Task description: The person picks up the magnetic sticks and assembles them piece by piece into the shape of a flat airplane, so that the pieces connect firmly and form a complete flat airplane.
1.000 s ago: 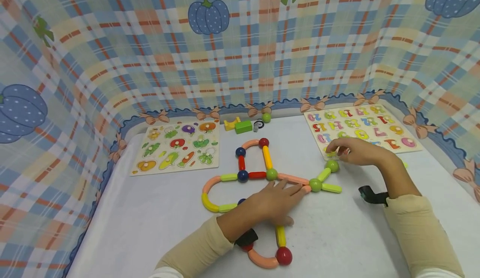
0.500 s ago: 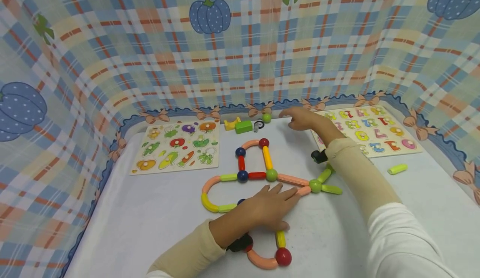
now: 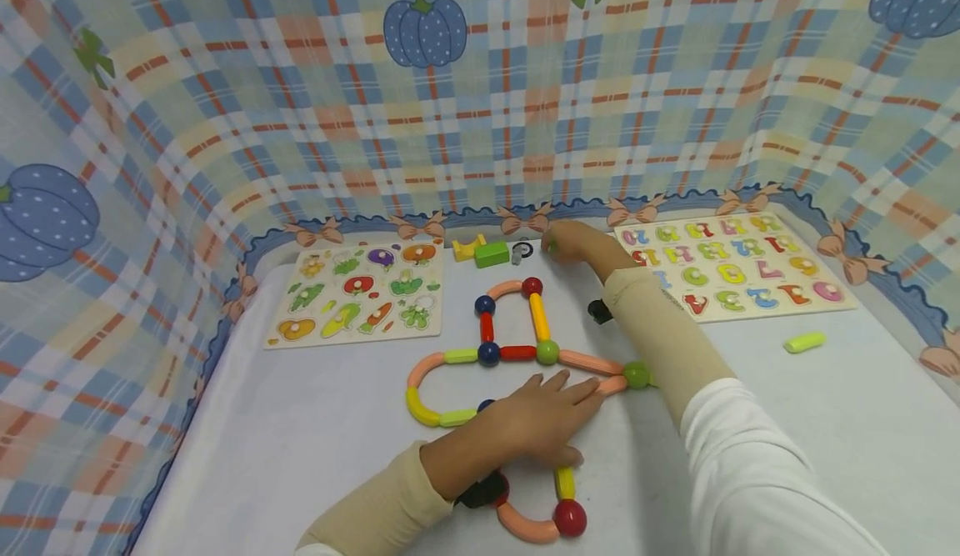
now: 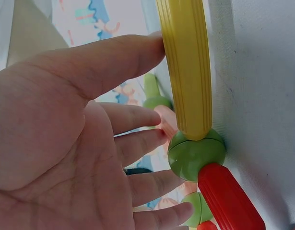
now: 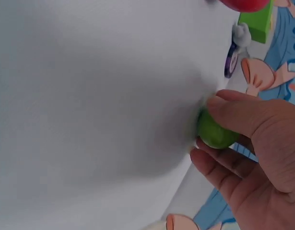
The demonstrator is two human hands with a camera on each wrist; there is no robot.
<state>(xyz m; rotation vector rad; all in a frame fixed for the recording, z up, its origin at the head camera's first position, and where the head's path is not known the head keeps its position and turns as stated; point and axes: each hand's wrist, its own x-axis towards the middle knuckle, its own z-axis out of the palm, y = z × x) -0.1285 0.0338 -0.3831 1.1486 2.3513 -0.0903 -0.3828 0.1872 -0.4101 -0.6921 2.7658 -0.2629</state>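
Observation:
My right hand [image 3: 577, 243] pinches a green ball [image 5: 217, 132] between thumb and fingers at the table's back edge. My left hand [image 3: 536, 418] lies with fingers extended over a flat figure of joined rods and balls. In the left wrist view, its thumb touches a yellow rod [image 4: 188, 72], which meets a green ball joint [image 4: 195, 155] and a red rod [image 4: 231, 196]. Pink rods [image 3: 591, 363] run from the figure's middle to another green ball [image 3: 637, 374], partly behind the right sleeve. Below the left hand, a curved pink rod [image 3: 527, 526] ends at a red ball [image 3: 571, 518].
A vegetable puzzle board [image 3: 435, 277] lies at the back left, a number board [image 3: 772, 313] at the back right. Between them are a green block [image 3: 492, 254], a yellow piece [image 3: 468, 247] and a grey piece [image 3: 517, 254]. A lime rod [image 3: 805, 342] lies loose at right.
My right hand has moved left and away from the green ball at the figure's right end to the back edge, where it has taken hold of a loose green ball. The left hand stays almost still.

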